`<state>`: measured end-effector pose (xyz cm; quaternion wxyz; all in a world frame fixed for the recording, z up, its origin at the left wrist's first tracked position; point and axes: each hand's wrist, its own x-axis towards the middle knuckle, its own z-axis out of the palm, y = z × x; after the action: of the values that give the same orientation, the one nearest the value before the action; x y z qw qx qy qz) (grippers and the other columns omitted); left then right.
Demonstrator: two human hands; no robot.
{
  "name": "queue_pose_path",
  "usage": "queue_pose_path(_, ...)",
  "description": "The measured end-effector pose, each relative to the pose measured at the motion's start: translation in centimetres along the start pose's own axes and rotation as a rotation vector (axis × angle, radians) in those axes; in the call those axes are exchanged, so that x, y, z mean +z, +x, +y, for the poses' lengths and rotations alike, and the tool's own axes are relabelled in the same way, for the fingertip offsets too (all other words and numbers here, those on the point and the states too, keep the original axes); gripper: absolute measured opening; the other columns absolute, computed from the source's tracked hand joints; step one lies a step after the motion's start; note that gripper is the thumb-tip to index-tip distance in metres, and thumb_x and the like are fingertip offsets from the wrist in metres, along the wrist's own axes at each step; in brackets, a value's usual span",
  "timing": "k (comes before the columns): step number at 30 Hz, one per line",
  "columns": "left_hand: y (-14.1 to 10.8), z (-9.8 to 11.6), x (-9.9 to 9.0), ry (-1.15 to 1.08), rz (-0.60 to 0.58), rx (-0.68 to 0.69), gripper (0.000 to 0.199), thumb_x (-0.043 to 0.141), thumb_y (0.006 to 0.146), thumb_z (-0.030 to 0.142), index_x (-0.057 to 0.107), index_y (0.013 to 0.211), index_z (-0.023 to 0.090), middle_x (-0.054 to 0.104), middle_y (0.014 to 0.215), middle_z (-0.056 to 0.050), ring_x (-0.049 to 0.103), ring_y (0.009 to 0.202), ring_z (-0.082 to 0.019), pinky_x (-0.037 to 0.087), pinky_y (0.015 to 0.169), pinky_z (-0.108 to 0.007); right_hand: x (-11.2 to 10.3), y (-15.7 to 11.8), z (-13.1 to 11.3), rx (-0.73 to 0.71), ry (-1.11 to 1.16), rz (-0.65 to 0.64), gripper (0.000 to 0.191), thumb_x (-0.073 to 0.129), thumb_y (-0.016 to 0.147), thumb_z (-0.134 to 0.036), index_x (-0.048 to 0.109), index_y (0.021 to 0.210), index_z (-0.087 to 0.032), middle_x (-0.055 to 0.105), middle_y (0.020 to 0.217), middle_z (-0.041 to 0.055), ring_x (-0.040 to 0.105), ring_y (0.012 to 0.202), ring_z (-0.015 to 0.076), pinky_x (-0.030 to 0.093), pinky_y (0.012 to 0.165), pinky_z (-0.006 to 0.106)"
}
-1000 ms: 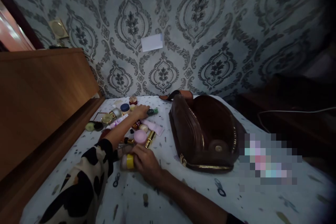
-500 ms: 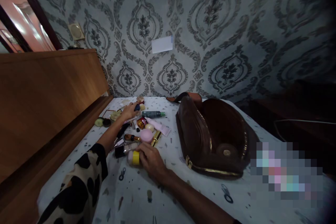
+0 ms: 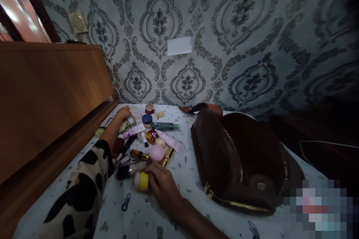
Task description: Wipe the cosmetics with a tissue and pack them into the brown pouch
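My right hand (image 3: 165,185) has its closed fingers at the yellow lid of a small jar (image 3: 140,181), which lies on its side on the patterned sheet. My left hand (image 3: 122,113) is at the back left of a spread of cosmetics, beside a silver-and-gold round container (image 3: 128,122) and a clear round piece (image 3: 136,112). Its fingers are mostly hidden. Between the hands lie a pink egg-shaped piece (image 3: 156,152), a gold tube (image 3: 168,157), a black-capped bottle (image 3: 131,170), a pink-and-white tube (image 3: 134,131) and a blue-lidded jar (image 3: 147,120).
A brown leather bag (image 3: 218,160) stands unzipped to the right. A dark green bottle (image 3: 164,126) and a lilac tube (image 3: 171,141) lie toward it. A wooden panel (image 3: 56,86) edges the left side, with the patterned wall (image 3: 187,78) behind.
My left hand has let go of the blue-lidded jar, which now stands near the green bottle, and moved left. My right hand stays at the yellow-lidded jar. The view has shifted slightly.
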<state>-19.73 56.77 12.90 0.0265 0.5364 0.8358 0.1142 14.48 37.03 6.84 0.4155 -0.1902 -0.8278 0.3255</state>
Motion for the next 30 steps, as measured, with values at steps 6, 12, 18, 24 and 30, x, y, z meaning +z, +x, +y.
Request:
queue_pose_path(6, 2.2, 0.6, 0.6, -0.009, -0.015, 0.041, 0.037, 0.059, 0.092, 0.035, 0.056, 0.124, 0.016, 0.059, 0.124, -0.010, 0.061, 0.105, -0.023, 0.054, 0.088, -0.044, 0.0, 0.0, 0.2, 0.026, 0.007, 0.001, 0.023, 0.043, 0.088, -0.003, 0.059, 0.087, -0.019, 0.063, 0.083, 0.0031, 0.060, 0.076, 0.0147, 0.045, 0.068, 0.023)
queue_pose_path(12, 1.9, 1.8, 1.3, 0.017, -0.011, 0.140, 0.042, 0.058, 0.090, 0.046, 0.059, 0.123, 0.020, 0.059, 0.127, -0.010, 0.056, 0.117, -0.026, 0.047, 0.097, -0.039, -0.2, 0.1, 0.1, 0.044, 0.018, -0.017, 0.023, 0.044, 0.089, -0.005, 0.061, 0.090, -0.020, 0.064, 0.084, 0.0028, 0.062, 0.077, 0.0149, 0.046, 0.069, 0.024)
queue_pose_path(18, 1.2, 2.7, 1.7, 0.083, -0.119, 0.140, 0.059, 0.079, 0.065, 0.046, 0.062, 0.117, 0.026, 0.063, 0.125, -0.008, 0.062, 0.106, -0.028, 0.047, 0.087, -0.033, -0.1, 0.0, 0.3, 0.054, 0.006, -0.025, 0.023, 0.044, 0.089, -0.004, 0.060, 0.090, -0.021, 0.066, 0.086, 0.0030, 0.062, 0.078, 0.0151, 0.047, 0.069, 0.024)
queue_pose_path(24, 2.1, 1.9, -1.0, 0.092, -0.098, 0.034, 0.037, 0.059, 0.089, 0.048, 0.064, 0.111, 0.019, 0.067, 0.113, -0.008, 0.063, 0.104, -0.023, 0.050, 0.089, -0.037, 0.0, 0.0, 0.3, 0.040, -0.001, -0.022, 0.023, 0.044, 0.089, -0.004, 0.060, 0.089, -0.020, 0.065, 0.084, 0.0028, 0.062, 0.076, 0.0145, 0.047, 0.069, 0.023)
queue_pose_path(30, 3.0, 2.0, -0.4, 0.077, -0.049, -0.088, 0.037, 0.058, 0.092, 0.038, 0.057, 0.123, 0.017, 0.059, 0.124, -0.010, 0.061, 0.108, -0.023, 0.053, 0.090, -0.044, 0.0, 0.0, 0.2, 0.050, -0.004, -0.022, 0.023, 0.045, 0.087, -0.004, 0.060, 0.088, -0.021, 0.064, 0.083, 0.0024, 0.062, 0.076, 0.0147, 0.047, 0.068, 0.023)
